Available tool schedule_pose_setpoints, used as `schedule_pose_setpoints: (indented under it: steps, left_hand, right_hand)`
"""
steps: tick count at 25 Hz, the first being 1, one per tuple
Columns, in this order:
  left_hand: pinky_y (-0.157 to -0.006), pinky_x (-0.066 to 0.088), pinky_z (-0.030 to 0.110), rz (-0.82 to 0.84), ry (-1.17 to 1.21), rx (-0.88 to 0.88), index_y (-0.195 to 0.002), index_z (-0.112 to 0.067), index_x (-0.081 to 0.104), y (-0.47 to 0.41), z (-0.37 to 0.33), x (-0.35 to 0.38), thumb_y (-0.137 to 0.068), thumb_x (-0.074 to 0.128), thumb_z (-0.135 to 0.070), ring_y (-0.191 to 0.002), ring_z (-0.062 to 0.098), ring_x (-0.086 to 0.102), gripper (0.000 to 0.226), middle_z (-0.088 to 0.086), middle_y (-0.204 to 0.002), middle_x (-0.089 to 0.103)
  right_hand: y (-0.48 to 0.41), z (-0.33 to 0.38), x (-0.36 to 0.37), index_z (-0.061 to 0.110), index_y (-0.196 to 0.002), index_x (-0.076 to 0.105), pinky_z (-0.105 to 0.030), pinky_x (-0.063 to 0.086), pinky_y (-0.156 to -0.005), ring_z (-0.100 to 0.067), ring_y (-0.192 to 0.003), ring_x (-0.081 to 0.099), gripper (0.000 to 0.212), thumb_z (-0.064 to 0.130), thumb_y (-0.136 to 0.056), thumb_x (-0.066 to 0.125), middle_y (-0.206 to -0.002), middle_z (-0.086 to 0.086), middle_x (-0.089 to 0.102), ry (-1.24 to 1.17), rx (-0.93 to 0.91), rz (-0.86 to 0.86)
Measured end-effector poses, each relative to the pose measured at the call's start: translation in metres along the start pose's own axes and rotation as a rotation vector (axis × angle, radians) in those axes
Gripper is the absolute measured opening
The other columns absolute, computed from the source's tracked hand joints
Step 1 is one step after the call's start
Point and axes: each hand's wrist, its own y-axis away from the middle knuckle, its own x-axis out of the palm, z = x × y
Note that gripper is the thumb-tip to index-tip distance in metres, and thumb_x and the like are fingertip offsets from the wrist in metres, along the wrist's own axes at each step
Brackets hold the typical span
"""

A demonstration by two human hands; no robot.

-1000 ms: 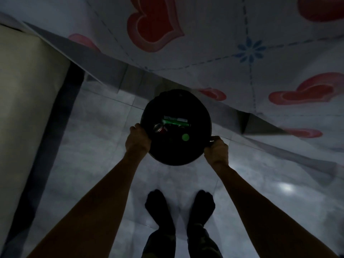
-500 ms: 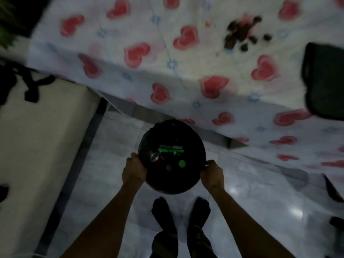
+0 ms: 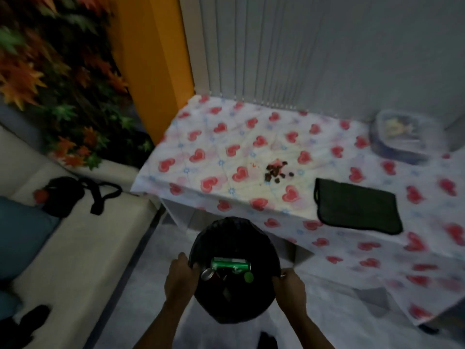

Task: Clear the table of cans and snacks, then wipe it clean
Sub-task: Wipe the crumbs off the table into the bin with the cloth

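I hold a round black trash bin [image 3: 234, 306] lined with a black bag, just in front of the table. My left hand [image 3: 179, 280] grips its left rim and my right hand [image 3: 289, 287] grips its right rim. Inside lie a green can [image 3: 230, 263], a silver can end [image 3: 206, 274] and a small green cap [image 3: 248, 277]. The table [image 3: 226, 137] wears a white cloth with red hearts. A heap of dark snack crumbs [image 3: 275, 171] lies near its middle. A dark green cloth [image 3: 357, 205] lies flat to the right of the crumbs.
A clear lidded plastic box [image 3: 400, 137] stands at the table's far right. A cream sofa [image 3: 75, 248] runs along the left with a black bag [image 3: 63, 195] and a blue cushion [image 3: 22, 235] on it. Autumn-leaf decoration [image 3: 50, 71] and an orange pillar [image 3: 151, 59] stand behind.
My view has lifted from the floor and bin up to the table top. The bin stays in both hands and now sits lower in the frame; the crumbs and green cloth have come into sight.
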Motion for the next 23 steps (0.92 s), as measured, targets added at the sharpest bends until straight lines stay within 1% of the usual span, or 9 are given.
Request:
schedule_pose_setpoints:
  steps: [3, 6, 8, 11, 15, 17, 19, 21, 23]
  left_hand:
    - [-0.066, 0.053, 0.037, -0.003, 0.053, 0.129, -0.077, -0.01, 0.051, 0.004, -0.031, -0.045, -0.098, 0.06, -0.03, -0.08, 0.03, 0.065, 0.031, 0.015, -0.085, 0.062]
    - [-0.054, 0.037, 0.03, -0.023, 0.089, 0.254, -0.06, -0.016, 0.046, 0.002, -0.06, -0.082, -0.097, 0.063, -0.025, -0.065, 0.022, 0.055, 0.042, 0.002, -0.063, 0.051]
    - [-0.053, 0.032, 0.032, -0.007, 0.084, 0.318, -0.061, -0.013, 0.047, 0.002, -0.081, -0.104, -0.097, 0.063, -0.022, -0.06, 0.02, 0.051, 0.041, 0.0, -0.059, 0.048]
    - [-0.053, 0.035, 0.028, 0.042, 0.114, 0.372, -0.061, -0.012, 0.047, -0.002, -0.103, -0.125, -0.095, 0.062, -0.018, -0.056, 0.015, 0.049, 0.038, 0.002, -0.058, 0.052]
    - [-0.057, 0.039, 0.031, 0.137, 0.15, 0.382, -0.066, -0.008, 0.052, -0.006, -0.121, -0.14, -0.094, 0.059, -0.015, -0.061, 0.022, 0.054, 0.03, 0.01, -0.062, 0.056]
    - [-0.063, 0.05, 0.037, 0.166, 0.16, 0.368, -0.068, -0.005, 0.057, -0.011, -0.122, -0.141, -0.093, 0.059, -0.017, -0.066, 0.028, 0.061, 0.027, 0.017, -0.068, 0.063]
    - [-0.068, 0.058, 0.046, 0.195, 0.165, 0.341, -0.063, -0.011, 0.055, -0.014, -0.12, -0.14, -0.091, 0.06, -0.018, -0.066, 0.029, 0.064, 0.029, 0.014, -0.065, 0.064]
    - [-0.064, 0.059, 0.05, 0.221, 0.168, 0.32, -0.055, -0.019, 0.048, -0.019, -0.115, -0.133, -0.089, 0.062, -0.017, -0.06, 0.027, 0.063, 0.037, 0.008, -0.058, 0.059]
    - [-0.055, 0.057, 0.046, 0.242, 0.157, 0.302, -0.05, -0.022, 0.045, -0.024, -0.115, -0.122, -0.088, 0.063, -0.014, -0.056, 0.023, 0.06, 0.043, 0.002, -0.052, 0.052]
  right_hand:
    - [0.025, 0.028, -0.035, 0.013, -0.076, 0.052, -0.032, 0.044, -0.058, -0.015, -0.064, 0.056, 0.019, 0.018, -0.088, 0.065, -0.071, -0.002, 0.06, -0.06, -0.077, -0.113]
    - [0.043, 0.053, -0.063, 0.009, -0.081, 0.057, -0.033, 0.046, -0.06, -0.021, -0.068, 0.059, 0.013, 0.016, -0.088, 0.065, -0.072, -0.005, 0.062, -0.094, -0.149, -0.182]
    - [0.055, 0.073, -0.081, 0.011, -0.085, 0.058, -0.031, 0.043, -0.06, -0.021, -0.072, 0.06, 0.009, 0.017, -0.088, 0.064, -0.074, -0.002, 0.063, -0.138, -0.164, -0.224]
    - [0.067, 0.095, -0.105, 0.016, -0.076, 0.053, -0.033, 0.04, -0.063, -0.018, -0.067, 0.055, 0.016, 0.017, -0.088, 0.063, -0.069, 0.001, 0.058, -0.141, -0.206, -0.278]
    - [0.063, 0.1, -0.125, 0.011, -0.085, 0.061, -0.034, 0.047, -0.066, -0.018, -0.069, 0.06, 0.013, 0.02, -0.094, 0.057, -0.072, -0.001, 0.064, -0.15, -0.268, -0.328]
    - [0.05, 0.095, -0.139, 0.013, -0.084, 0.066, -0.038, 0.054, -0.066, -0.018, -0.067, 0.065, 0.028, 0.032, -0.1, 0.052, -0.072, -0.001, 0.069, -0.083, -0.316, -0.298]
    - [0.023, 0.086, -0.158, 0.014, -0.084, 0.068, -0.039, 0.055, -0.067, -0.02, -0.071, 0.066, 0.035, 0.04, -0.101, 0.052, -0.077, -0.002, 0.071, 0.091, -0.351, -0.264]
    - [-0.016, 0.074, -0.181, 0.01, -0.094, 0.069, -0.037, 0.054, -0.072, -0.024, -0.081, 0.066, 0.03, 0.038, -0.098, 0.058, -0.089, -0.007, 0.072, 0.234, -0.335, -0.247]
    - [-0.064, 0.058, -0.201, 0.006, -0.108, 0.067, -0.037, 0.054, -0.079, -0.028, -0.092, 0.066, 0.033, 0.036, -0.096, 0.063, -0.103, -0.013, 0.071, 0.382, -0.271, -0.212]
